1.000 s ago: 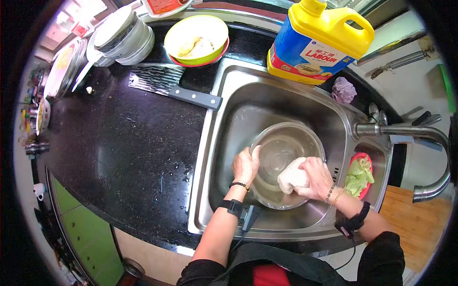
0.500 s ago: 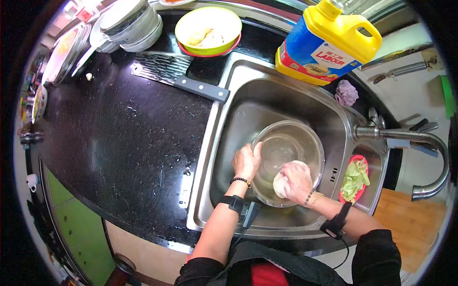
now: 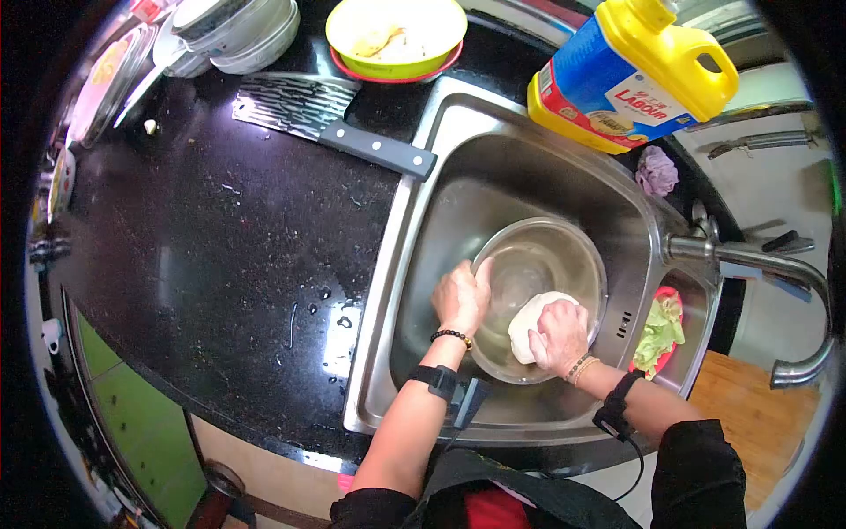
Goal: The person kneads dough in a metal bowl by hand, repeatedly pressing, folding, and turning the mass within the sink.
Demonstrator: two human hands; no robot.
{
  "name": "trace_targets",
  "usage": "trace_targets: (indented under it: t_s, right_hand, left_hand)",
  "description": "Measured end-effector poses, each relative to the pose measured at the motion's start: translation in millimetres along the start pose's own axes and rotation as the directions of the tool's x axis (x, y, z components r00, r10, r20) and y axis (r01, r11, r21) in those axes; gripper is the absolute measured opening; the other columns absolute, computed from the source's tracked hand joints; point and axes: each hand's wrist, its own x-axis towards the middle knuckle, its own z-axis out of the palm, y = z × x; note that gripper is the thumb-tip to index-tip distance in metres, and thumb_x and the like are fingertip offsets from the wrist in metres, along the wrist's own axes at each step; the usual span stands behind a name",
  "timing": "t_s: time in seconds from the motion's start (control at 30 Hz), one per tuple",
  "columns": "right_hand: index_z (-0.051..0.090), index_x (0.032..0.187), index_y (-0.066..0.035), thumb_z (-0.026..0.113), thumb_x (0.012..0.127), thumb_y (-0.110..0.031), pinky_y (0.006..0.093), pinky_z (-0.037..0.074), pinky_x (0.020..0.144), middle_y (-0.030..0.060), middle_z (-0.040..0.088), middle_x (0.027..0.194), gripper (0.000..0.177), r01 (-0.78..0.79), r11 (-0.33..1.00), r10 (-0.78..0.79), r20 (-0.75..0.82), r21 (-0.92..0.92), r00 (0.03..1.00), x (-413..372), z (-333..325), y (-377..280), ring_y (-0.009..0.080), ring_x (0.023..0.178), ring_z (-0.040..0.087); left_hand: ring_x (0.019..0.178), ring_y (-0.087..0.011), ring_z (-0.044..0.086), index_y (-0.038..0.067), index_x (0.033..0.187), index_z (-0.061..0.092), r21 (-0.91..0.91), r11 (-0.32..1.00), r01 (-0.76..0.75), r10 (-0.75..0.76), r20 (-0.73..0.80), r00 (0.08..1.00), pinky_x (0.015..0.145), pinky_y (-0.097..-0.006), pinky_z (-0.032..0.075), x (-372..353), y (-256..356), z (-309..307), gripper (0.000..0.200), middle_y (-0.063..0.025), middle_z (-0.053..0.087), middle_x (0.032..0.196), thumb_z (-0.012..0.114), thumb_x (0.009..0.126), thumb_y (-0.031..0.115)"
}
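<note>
A round metal bowl (image 3: 577, 242) rests in the steel sink (image 3: 458, 207). Gripping its left rim is my left hand (image 3: 460, 300), thumb along the edge and fingers on the outer side. Inside the bowl, toward the lower right, lies a smooth white lump of dough (image 3: 529, 328). My right hand (image 3: 560, 337) is on top of the dough, fingers curled and pressing into its right part. The palm hides some of the lump.
A cleaver (image 3: 335, 128) lies on the black counter (image 3: 220, 256), its handle over the sink's edge. Behind stand a yellow-green bowl (image 3: 397, 66), stacked bowls (image 3: 256, 44) and a yellow detergent jug (image 3: 630, 79). At right are the faucet (image 3: 775, 256), leafy greens (image 3: 659, 331) and a wooden board (image 3: 749, 423).
My right hand has changed its grip, knuckles now pressing the dough, which looks flatter and more spread. My left hand stays on the rim. The view has shifted slightly.
</note>
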Motion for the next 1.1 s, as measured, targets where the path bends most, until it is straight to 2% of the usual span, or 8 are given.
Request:
trace_targets:
  t_s: [0.03,0.13,0.23,0.33,0.37,0.63,0.87,1.1]
  right_hand:
    - [0.053,0.071,-0.007,0.058,0.067,-0.031,0.0447,0.032,0.076,0.0109,0.052,0.084,0.024,0.097,0.995,-0.098,-0.032,-0.031,0.995,-1,4,2,0.0279,0.087,0.046]
    - [0.055,0.073,-0.007,0.059,0.065,-0.031,0.0450,0.033,0.076,0.0107,0.051,0.088,0.026,0.176,0.982,-0.177,0.001,-0.061,0.984,6,12,11,0.0276,0.088,0.046]
    - [0.056,0.076,-0.007,0.059,0.066,-0.032,0.0451,0.033,0.076,0.0106,0.052,0.088,0.027,0.153,0.987,-0.151,0.037,-0.056,0.988,16,18,8,0.0277,0.090,0.047]
    - [0.056,0.077,-0.008,0.058,0.067,-0.033,0.0451,0.033,0.076,0.0096,0.053,0.087,0.027,0.144,0.986,-0.147,-0.036,-0.080,0.988,24,29,8,0.0265,0.090,0.048]
    - [0.056,0.077,-0.009,0.058,0.067,-0.033,0.0450,0.033,0.076,0.0091,0.053,0.086,0.026,0.149,0.985,-0.155,-0.072,-0.087,0.985,27,32,8,0.0259,0.089,0.048]
    - [0.055,0.076,-0.012,0.059,0.067,-0.033,0.0438,0.033,0.076,0.0073,0.052,0.080,0.023,0.109,0.994,-0.110,-0.058,-0.008,0.992,50,49,12,0.0246,0.086,0.048]
    - [0.053,0.077,-0.011,0.060,0.066,-0.033,0.0425,0.034,0.075,0.0075,0.051,0.078,0.026,0.105,0.994,-0.105,-0.129,-0.005,0.986,70,64,12,0.0247,0.083,0.048]
    - [0.054,0.079,-0.009,0.056,0.068,-0.036,0.0417,0.033,0.077,0.0097,0.054,0.080,0.029,0.007,1.000,-0.007,-0.067,0.008,0.998,85,68,8,0.0251,0.084,0.048]
  left_hand:
    - [0.073,-0.0396,0.059,0.001,0.078,0.061,-0.006,1.000,0.000,0.000,-0.006,1.000,0.066,-0.0468,0.046,-1,-2,1,0.041,-0.0228,0.061,0.074,0.052,0.082,0.041]
    - [0.073,-0.0400,0.059,0.000,0.078,0.061,0.001,1.000,0.002,-0.002,-0.010,1.000,0.066,-0.0469,0.046,-2,1,-1,0.043,-0.0231,0.061,0.074,0.052,0.082,0.041]
    - [0.073,-0.0409,0.058,-0.001,0.080,0.060,-0.025,1.000,-0.010,0.009,-0.016,1.000,0.066,-0.0471,0.046,-1,-2,2,0.044,-0.0241,0.060,0.074,0.052,0.082,0.042]
    - [0.073,-0.0419,0.058,-0.002,0.079,0.059,-0.020,1.000,-0.013,0.012,-0.016,1.000,0.064,-0.0474,0.045,-2,-4,5,0.046,-0.0254,0.059,0.073,0.051,0.083,0.043]
    - [0.071,-0.0429,0.057,-0.003,0.076,0.057,-0.034,0.998,-0.052,0.049,-0.071,0.996,0.062,-0.0478,0.044,-1,-6,9,0.047,-0.0266,0.058,0.072,0.051,0.083,0.043]
    - [0.066,-0.0436,0.055,-0.002,0.070,0.054,-0.053,0.996,-0.066,0.061,-0.085,0.994,0.059,-0.0469,0.043,-1,-5,9,0.045,-0.0258,0.056,0.067,0.054,0.083,0.041]
    - [0.067,-0.0426,0.056,-0.001,0.071,0.055,-0.017,0.999,-0.034,0.033,-0.070,0.997,0.059,-0.0465,0.043,-3,1,5,0.043,-0.0247,0.057,0.067,0.054,0.083,0.040]
    - [0.066,-0.0415,0.057,0.000,0.071,0.057,0.072,0.993,-0.093,0.100,-0.103,0.990,0.059,-0.0470,0.044,-4,0,2,0.044,-0.0246,0.058,0.066,0.053,0.082,0.043]
